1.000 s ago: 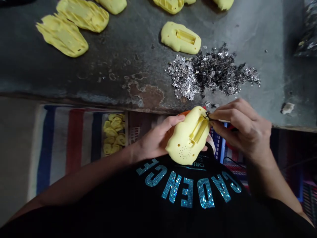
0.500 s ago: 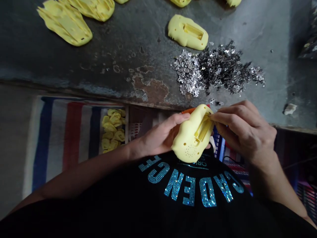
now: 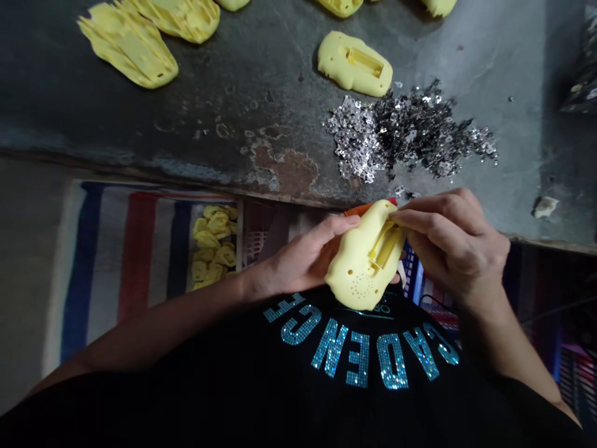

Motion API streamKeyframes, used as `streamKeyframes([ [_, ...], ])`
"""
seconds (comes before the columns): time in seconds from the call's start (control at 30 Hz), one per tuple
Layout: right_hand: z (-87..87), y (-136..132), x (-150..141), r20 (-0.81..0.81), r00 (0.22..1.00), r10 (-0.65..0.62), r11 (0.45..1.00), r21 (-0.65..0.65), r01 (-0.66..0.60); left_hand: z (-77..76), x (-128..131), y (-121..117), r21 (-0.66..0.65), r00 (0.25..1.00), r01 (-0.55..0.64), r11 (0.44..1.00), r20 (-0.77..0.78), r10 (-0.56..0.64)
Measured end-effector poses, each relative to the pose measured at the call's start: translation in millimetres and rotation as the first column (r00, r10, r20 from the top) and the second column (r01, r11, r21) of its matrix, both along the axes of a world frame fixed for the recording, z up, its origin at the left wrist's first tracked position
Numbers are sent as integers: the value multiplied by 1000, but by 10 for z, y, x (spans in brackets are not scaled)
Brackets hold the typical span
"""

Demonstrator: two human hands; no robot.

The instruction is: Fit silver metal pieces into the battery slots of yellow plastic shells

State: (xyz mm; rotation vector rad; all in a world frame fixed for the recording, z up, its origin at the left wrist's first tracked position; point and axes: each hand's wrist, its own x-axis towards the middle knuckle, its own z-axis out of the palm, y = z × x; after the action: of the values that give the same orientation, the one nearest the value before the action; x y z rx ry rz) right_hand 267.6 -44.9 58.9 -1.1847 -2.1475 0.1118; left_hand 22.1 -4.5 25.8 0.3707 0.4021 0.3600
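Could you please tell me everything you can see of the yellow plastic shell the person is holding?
The yellow plastic shell is a rounded, matte moulded piece with a raised rectangular frame near one end, a cluster of small holes near the other, and one larger hole. It is held tilted just off the edge of the grey worktop, with the left hand behind it and the right hand at the frame end.

Two hands, the left hand (image 3: 303, 252) and the right hand (image 3: 454, 246), share one yellow moulded plastic shell (image 3: 359, 267); six more yellow shells (image 3: 354, 63) lie on the dark worktop (image 3: 140, 137), beside one heap of silvery metal scraps (image 3: 401, 132).
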Motion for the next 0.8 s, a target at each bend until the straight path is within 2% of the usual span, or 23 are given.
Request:
streamKeyframes([
  [0.17, -54, 0, 18, 11, 1000, 8, 1000, 16, -8, 3, -13, 12, 7, 999, -33, 999, -33, 33],
  [0.3, -65, -22, 27, -92, 994, -53, 998, 11, 55, -11, -36, 24, 20, 1000, -12, 1000, -17, 12],
  [0.5, -81, 18, -34, -97, 995, 31, 999, -19, -33, -30, -41, 0, 3, 998, -49, 999, -25, 49],
  [0.6, -54, 52, -20, -175, 984, 24, 993, -109, -43, -40, -40, -4, 0, 999, -36, 999, 10, 36],
  [0.7, 12, 115, 50, -292, 956, -38, 964, -262, -42, -30, -32, -26, -3, 1000, -25, 1000, 2, 25],
  [0.8, 87, 198, 127, -273, 962, -2, 910, -399, -111, 10, -30, -83, 6, 989, -118, 993, -85, 118],
])
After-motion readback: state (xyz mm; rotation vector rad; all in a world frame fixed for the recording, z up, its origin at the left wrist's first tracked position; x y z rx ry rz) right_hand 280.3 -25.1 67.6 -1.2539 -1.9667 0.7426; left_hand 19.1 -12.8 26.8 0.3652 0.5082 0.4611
